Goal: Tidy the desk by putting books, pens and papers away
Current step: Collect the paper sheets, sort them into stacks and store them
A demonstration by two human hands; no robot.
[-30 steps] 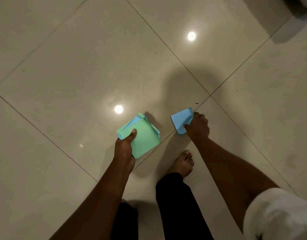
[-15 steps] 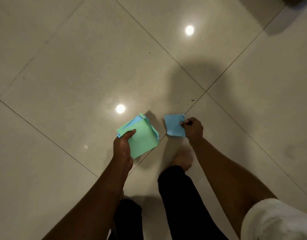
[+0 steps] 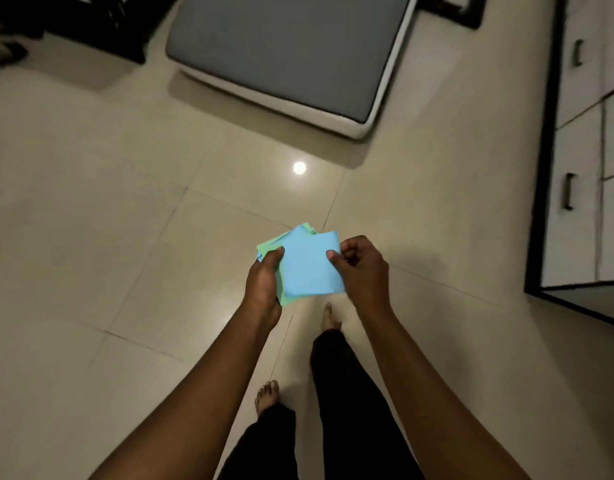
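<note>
Blue paper sheet (image 3: 310, 263) lies loosely atop the stack (image 3: 271, 244); left hand (image 3: 262, 282) grips the stack, right hand (image 3: 362, 268) pinches the sheet, which could slip off.

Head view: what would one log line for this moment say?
left hand: holds paper stack | right hand: pinches blue sheet over stack | place: above tiled floor

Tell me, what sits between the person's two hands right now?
In the head view, a blue paper spans the gap. The left hand holds the green-and-blue stack beneath it, and the right hand pinches its other edge.
</note>
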